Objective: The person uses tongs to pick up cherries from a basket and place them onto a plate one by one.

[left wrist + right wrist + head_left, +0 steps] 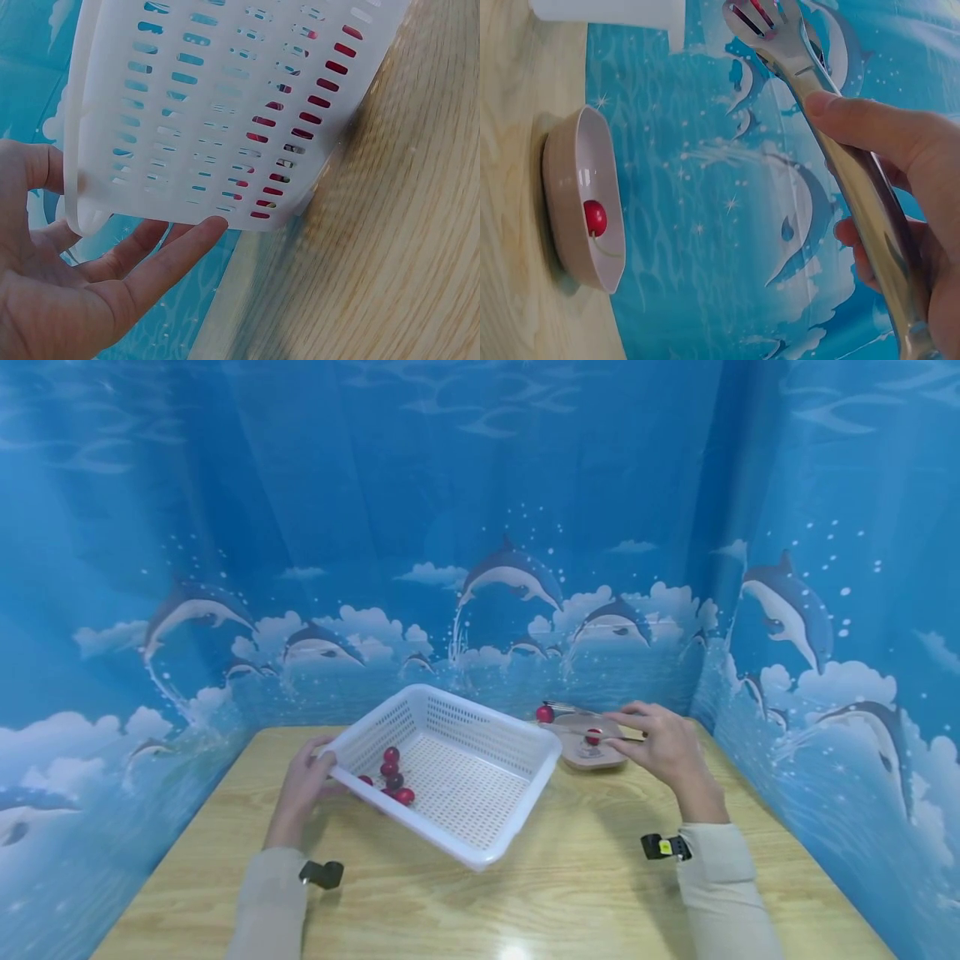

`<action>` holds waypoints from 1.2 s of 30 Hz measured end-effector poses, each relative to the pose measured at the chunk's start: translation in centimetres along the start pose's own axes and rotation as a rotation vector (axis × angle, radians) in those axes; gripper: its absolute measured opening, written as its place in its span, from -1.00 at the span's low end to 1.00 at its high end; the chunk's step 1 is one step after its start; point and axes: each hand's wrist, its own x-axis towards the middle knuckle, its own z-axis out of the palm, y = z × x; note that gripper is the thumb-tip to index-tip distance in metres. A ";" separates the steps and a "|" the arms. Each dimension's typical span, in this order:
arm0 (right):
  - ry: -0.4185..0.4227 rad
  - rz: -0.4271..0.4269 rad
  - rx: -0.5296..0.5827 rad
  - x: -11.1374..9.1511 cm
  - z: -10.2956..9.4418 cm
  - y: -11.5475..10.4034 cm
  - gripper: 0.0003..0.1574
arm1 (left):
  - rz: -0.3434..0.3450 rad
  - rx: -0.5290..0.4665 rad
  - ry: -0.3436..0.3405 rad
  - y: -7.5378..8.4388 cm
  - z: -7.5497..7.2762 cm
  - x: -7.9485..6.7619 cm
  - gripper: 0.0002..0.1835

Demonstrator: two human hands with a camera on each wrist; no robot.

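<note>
My left hand [306, 777] holds a white perforated plastic basket [480, 727] by the rim at its left corner. The basket is tilted, and several dark red cherries [390, 768] lie gathered at its left end. Through the slots of the basket wall [217, 97] red shows in the left wrist view. My right hand [663, 747] grips metal tongs [855, 180], whose tips pinch a cherry [544, 714] between the basket's right corner and a bowl. That small beige bowl [596, 763] stands below the tongs, with one stemmed cherry [595, 218] inside.
The wooden table [555, 893] carries the bowl near its far right edge. Blue curtains [420, 527] with dolphin prints enclose the back and both sides. Each wrist wears a small black camera [322, 874] on a strap.
</note>
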 end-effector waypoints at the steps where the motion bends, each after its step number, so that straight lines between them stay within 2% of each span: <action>1: -0.003 0.004 -0.007 -0.1 0.0 0.1 -0.51 | 0.000 -0.001 0.000 0.0 0.0 0.0 -0.38; 14: -0.104 0.143 -0.094 -1.0 0.2 1.6 -0.53 | 0.004 -0.001 0.000 -0.4 -0.2 0.4 -0.38; 26: -0.234 0.254 -0.104 -1.9 0.7 3.1 -0.47 | -0.002 -0.020 -0.010 -0.5 -0.2 0.4 -0.37; 36: -0.309 0.329 -0.135 -2.5 1.3 4.4 -0.43 | -0.012 -0.031 -0.018 -0.6 -0.2 0.5 -0.37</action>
